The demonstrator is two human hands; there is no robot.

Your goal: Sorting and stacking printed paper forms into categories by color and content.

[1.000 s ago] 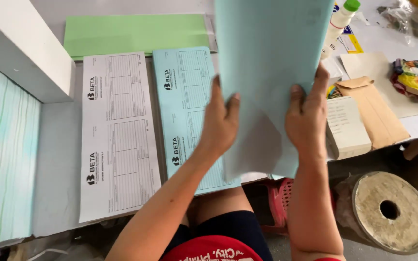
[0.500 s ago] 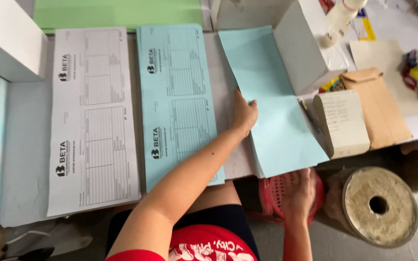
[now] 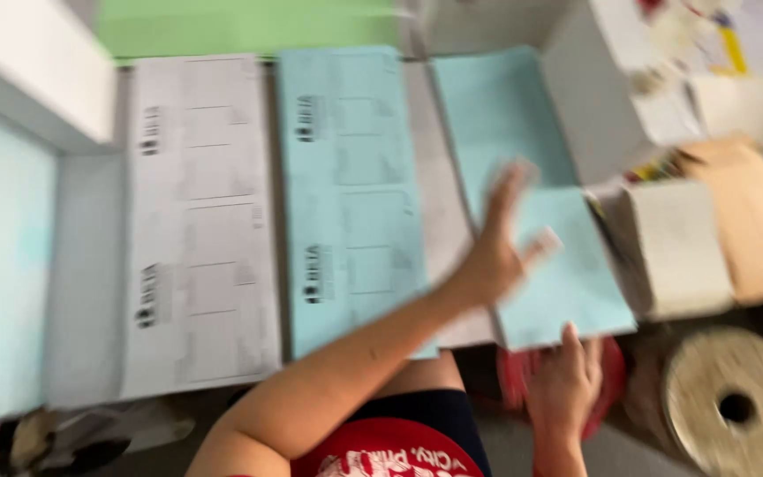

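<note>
The right hand (image 3: pixel 565 382) pinches the near edge of a plain blue sheet (image 3: pixel 532 203) lying on the table (image 3: pixel 81 265). Beyond it, the left hand (image 3: pixel 498 240) rests open, fingers spread, flat on that sheet, beside a printed blue form (image 3: pixel 351 185).

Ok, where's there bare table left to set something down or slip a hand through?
A bare grey strip runs between the printed blue sheet and the plain blue stack. Another lies left of the white sheet. The right side is crowded with the grey box and paper bundles.
</note>
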